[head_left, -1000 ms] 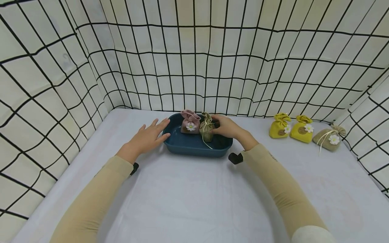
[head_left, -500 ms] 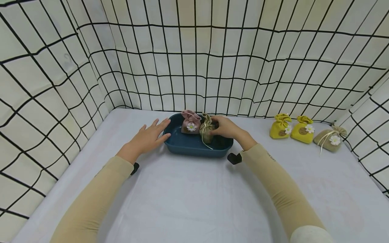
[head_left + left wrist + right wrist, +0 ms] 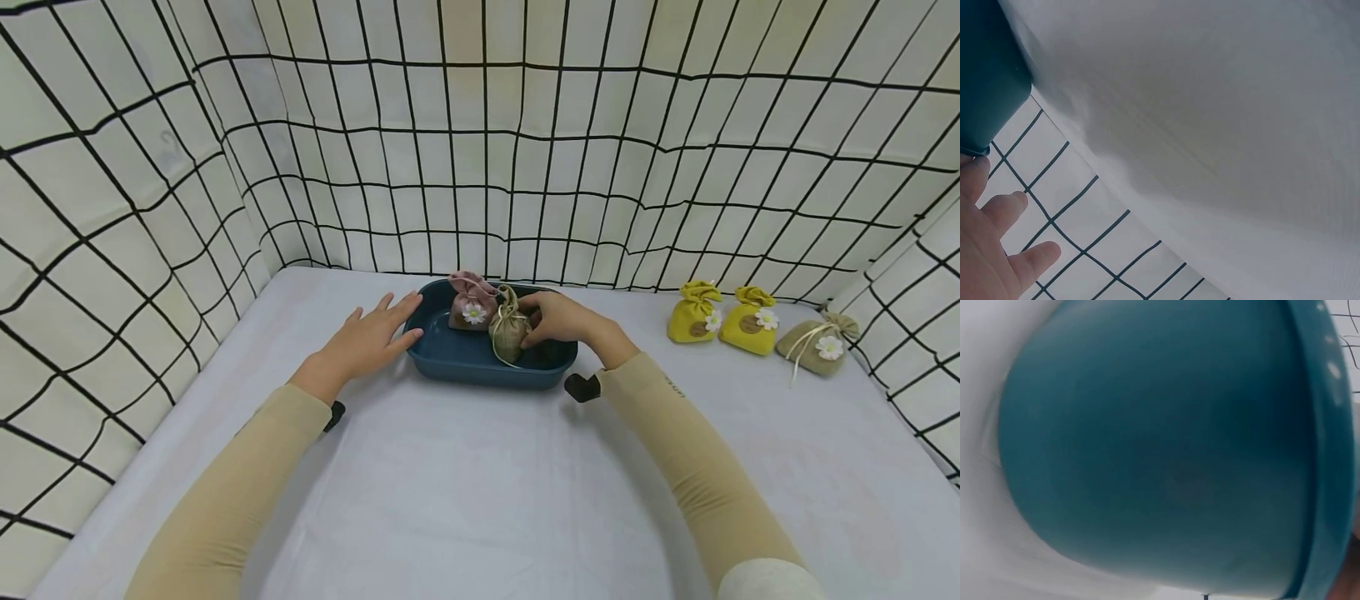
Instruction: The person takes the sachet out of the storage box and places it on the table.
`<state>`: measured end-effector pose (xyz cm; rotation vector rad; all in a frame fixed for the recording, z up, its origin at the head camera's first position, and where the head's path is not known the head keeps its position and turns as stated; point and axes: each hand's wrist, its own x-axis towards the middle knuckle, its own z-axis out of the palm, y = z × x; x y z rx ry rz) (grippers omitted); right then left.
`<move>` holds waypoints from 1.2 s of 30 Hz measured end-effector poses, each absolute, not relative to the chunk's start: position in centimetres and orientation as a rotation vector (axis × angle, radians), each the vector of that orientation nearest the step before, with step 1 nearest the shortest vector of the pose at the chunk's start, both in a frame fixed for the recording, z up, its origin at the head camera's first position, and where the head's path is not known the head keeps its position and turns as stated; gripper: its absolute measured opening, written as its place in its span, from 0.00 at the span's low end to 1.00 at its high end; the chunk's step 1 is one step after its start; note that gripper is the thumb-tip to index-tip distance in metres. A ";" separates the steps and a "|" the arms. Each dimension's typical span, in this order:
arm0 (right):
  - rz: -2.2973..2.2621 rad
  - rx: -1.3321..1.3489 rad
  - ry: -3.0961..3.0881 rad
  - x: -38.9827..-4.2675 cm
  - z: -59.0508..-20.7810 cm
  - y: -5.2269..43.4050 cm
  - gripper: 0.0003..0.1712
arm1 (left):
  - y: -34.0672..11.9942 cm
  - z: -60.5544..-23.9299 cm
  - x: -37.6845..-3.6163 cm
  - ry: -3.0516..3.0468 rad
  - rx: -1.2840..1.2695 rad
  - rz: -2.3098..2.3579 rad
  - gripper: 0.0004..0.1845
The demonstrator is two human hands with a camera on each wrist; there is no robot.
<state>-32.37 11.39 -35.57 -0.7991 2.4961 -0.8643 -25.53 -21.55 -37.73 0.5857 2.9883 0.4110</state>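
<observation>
A blue-green oval basin [image 3: 491, 375] stands near the back of the white surface. My left hand [image 3: 356, 340] has its fingers spread, and fingertips touch the basin's left rim. In the left wrist view that hand [image 3: 988, 240] shows at the lower left corner against the rim. Inside the basin sits a pink drawstring pouch [image 3: 463, 310] with a white daisy. Beside it, an olive drawstring pouch [image 3: 508, 337] is pinched at its right side between the thumb and fingers of my right hand [image 3: 566, 323]. The basin wall [image 3: 1166, 450] fills most of the right wrist view.
To the right stand two yellow drawstring pouches [image 3: 684, 327] [image 3: 742, 333] with daisies. A beige pouch [image 3: 806, 350] with a daisy leans by the right-hand corner. Black-grid netting [image 3: 480, 158] rises behind and along both sides of the white surface [image 3: 465, 483].
The olive pouch has come slightly lower and turned in the basin, its top now leaning less, with my right fingers shifting along it. My left hand stays in place.
</observation>
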 end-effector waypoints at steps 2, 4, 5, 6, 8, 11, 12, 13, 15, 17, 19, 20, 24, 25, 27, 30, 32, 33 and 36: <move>-0.845 -0.803 2.496 -32.4 -35.5 11.4 0.41 | -21.6 -37.7 -25.5 2.988 0.586 0.411 0.37; -0.832 -0.823 2.504 -32.4 -35.6 11.4 0.41 | -21.6 -37.7 -25.5 2.987 0.585 0.413 0.37; -0.827 -0.834 2.510 -32.4 -35.6 11.3 0.41 | -21.6 -37.7 -25.5 2.987 0.583 0.411 0.37; -0.823 -0.843 2.516 -32.4 -35.7 11.3 0.41 | -21.6 -37.7 -25.5 2.987 0.581 0.410 0.37; -0.806 -0.854 2.533 -32.4 -35.8 11.2 0.41 | -21.6 -37.7 -25.4 2.987 0.580 0.411 0.37; -0.778 -0.852 2.550 -32.3 -36.0 11.1 0.43 | -21.6 -37.6 -25.4 2.987 0.578 0.411 0.37; -0.765 -0.853 2.556 -32.3 -36.0 11.1 0.44 | -21.6 -37.6 -25.4 2.987 0.578 0.412 0.37; -0.751 -0.852 2.561 -32.3 -36.0 11.1 0.44 | -21.6 -37.6 -25.3 2.987 0.578 0.412 0.37; -0.729 -0.855 2.567 -32.3 -36.0 11.0 0.45 | -21.6 -37.6 -25.3 2.987 0.579 0.413 0.37; -0.709 -0.861 2.567 -32.4 -36.0 11.0 0.46 | -21.6 -37.6 -25.3 2.986 0.581 0.415 0.37; -0.696 -0.867 2.557 -32.4 -36.0 11.0 0.46 | -21.6 -37.6 -25.4 2.985 0.582 0.419 0.37; -0.695 -0.867 2.548 -32.5 -36.0 10.9 0.46 | -21.6 -37.6 -25.4 2.985 0.581 0.420 0.37; -0.713 -0.867 2.507 -32.5 -35.9 10.9 0.46 | -21.6 -37.7 -25.4 2.982 0.575 0.422 0.37; -0.718 -0.867 2.501 -32.5 -35.9 10.9 0.45 | -21.6 -37.7 -25.5 2.983 0.575 0.420 0.38; -0.727 -0.872 2.493 -32.5 -36.0 10.9 0.46 | -21.7 -37.7 -25.5 2.983 0.576 0.418 0.38; -0.706 -0.874 2.511 -32.5 -36.1 10.9 0.46 | -21.7 -37.7 -25.5 2.984 0.577 0.418 0.38; -0.696 -0.875 2.523 -32.4 -36.1 10.9 0.46 | -21.6 -37.8 -25.6 2.984 0.574 0.414 0.38; -0.692 -0.876 2.530 -32.4 -36.1 10.9 0.45 | -21.6 -37.8 -25.6 2.985 0.572 0.412 0.38; -0.700 -0.894 2.546 -32.3 -36.2 10.9 0.42 | -21.6 -37.9 -25.6 2.986 0.572 0.404 0.38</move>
